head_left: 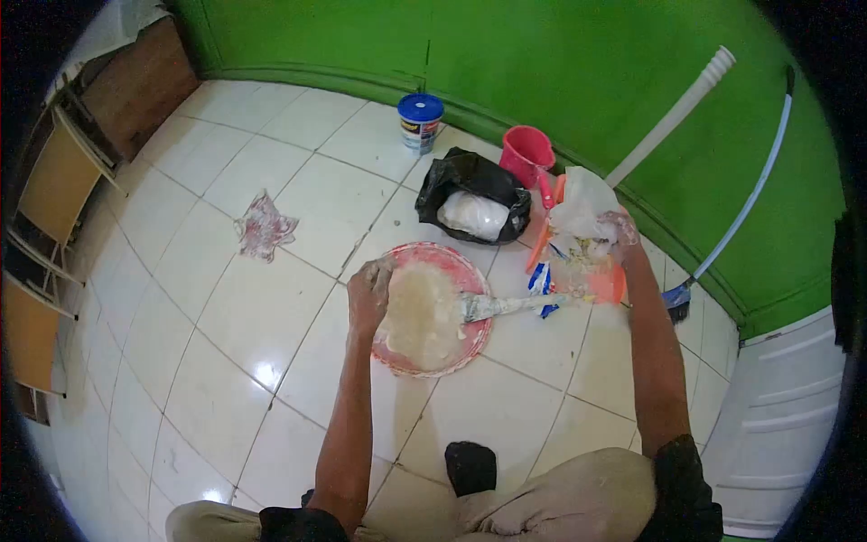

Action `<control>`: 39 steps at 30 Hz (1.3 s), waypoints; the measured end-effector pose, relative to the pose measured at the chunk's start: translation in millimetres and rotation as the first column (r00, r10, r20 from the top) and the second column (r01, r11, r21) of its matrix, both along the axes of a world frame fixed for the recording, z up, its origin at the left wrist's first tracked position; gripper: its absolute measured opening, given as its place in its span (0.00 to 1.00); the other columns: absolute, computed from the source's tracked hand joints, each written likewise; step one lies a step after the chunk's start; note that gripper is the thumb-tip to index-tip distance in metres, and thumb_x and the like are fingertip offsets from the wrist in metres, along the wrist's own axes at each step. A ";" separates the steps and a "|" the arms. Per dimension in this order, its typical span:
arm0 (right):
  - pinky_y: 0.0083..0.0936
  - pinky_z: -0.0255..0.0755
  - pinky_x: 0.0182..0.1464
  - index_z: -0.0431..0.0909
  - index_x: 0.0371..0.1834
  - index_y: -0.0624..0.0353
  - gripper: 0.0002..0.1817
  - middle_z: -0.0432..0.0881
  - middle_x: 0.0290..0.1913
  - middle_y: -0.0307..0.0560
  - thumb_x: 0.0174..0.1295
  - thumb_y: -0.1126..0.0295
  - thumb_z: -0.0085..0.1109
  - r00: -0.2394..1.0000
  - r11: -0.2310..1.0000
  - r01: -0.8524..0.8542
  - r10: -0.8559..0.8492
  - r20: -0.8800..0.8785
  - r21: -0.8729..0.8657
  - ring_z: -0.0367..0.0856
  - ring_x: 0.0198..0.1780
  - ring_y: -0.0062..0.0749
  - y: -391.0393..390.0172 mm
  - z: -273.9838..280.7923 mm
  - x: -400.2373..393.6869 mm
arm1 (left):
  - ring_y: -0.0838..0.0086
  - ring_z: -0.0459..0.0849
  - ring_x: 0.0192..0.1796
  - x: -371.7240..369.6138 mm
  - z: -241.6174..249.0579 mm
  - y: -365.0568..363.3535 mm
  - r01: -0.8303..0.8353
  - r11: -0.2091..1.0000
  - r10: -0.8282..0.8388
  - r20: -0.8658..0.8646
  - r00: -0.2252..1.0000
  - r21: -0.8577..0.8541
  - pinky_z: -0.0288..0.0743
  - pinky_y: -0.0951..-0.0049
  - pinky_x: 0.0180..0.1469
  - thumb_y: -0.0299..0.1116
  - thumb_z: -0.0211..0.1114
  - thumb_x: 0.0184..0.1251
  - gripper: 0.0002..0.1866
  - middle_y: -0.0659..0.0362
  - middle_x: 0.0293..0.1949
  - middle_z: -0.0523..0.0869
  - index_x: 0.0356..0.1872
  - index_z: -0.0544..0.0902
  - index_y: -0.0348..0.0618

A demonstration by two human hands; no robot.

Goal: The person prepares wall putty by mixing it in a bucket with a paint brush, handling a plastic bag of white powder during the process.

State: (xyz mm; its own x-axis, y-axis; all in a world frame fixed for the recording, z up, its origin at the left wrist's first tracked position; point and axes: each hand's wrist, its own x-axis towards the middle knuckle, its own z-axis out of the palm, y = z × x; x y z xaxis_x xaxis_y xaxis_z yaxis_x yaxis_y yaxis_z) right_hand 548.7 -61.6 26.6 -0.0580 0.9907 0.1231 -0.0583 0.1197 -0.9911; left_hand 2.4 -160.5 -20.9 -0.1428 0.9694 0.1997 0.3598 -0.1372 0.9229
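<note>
My left hand, smeared with pale paste, grips the left rim of a round red basin. Inside the basin is a beige, wet-looking mixture. A paste-coated trowel or spatula lies over the basin's right rim, its handle pointing right. My right hand, whitened with powder, is closed on a crumpled white plastic bag above an orange dustpan. Debris and blue-and-white wrapper scraps lie in and beside the dustpan. My right fingertips are partly hidden.
Behind the basin sit a black bag with a white bundle inside, a pink dipper and a blue-lidded tub. A broom leans on the green wall. Chairs stand left; a stain marks the tiles.
</note>
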 end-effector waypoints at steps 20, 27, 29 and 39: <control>0.40 0.75 0.48 0.83 0.42 0.54 0.12 0.83 0.44 0.55 0.54 0.71 0.56 0.479 0.842 -0.256 -0.317 0.819 0.475 0.81 0.47 0.48 57.8 -24.2 -223.6 | 0.82 0.67 0.16 8.1 15.6 0.9 -0.185 0.964 0.225 0.215 0.950 -0.194 0.61 0.74 0.20 0.46 0.56 0.74 0.25 0.63 0.13 0.73 0.19 0.77 0.39; 0.46 0.70 0.58 0.83 0.43 0.52 0.14 0.81 0.49 0.49 0.53 0.71 0.54 -0.016 0.747 -0.617 -0.326 0.945 0.247 0.76 0.55 0.46 66.5 -60.4 -306.6 | 0.75 0.73 0.27 -8.8 24.0 -12.7 -0.084 0.982 0.089 0.021 0.996 -0.167 0.64 0.70 0.29 0.45 0.58 0.72 0.22 0.61 0.22 0.74 0.23 0.84 0.39; 0.52 0.68 0.57 0.83 0.43 0.53 0.14 0.79 0.54 0.47 0.54 0.71 0.54 -0.201 0.848 -0.512 -0.274 0.941 0.137 0.71 0.61 0.45 60.6 -47.1 -320.6 | 0.67 0.75 0.50 -20.1 16.5 -14.1 0.000 0.990 0.009 0.058 0.998 -0.142 0.71 0.66 0.45 0.41 0.60 0.70 0.14 0.53 0.49 0.77 0.40 0.89 0.44; 0.40 0.76 0.42 0.81 0.26 0.59 0.05 0.81 0.35 0.52 0.53 0.72 0.55 0.175 0.766 -0.510 -0.353 0.919 0.391 0.81 0.40 0.47 77.3 -26.9 -294.8 | 0.63 0.75 0.61 -54.9 14.8 -27.3 -0.082 0.993 0.092 0.120 0.989 -0.083 0.78 0.60 0.55 0.43 0.64 0.69 0.16 0.49 0.59 0.75 0.44 0.87 0.40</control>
State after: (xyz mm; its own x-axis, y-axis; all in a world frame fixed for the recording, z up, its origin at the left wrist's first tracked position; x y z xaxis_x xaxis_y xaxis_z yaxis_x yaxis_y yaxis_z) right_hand 253.9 15.8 -0.3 -0.6189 0.7135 0.3285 0.7637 0.6444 0.0390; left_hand -52.6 -187.9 -6.0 -0.2461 0.9640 0.1003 0.2504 -0.0367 0.9675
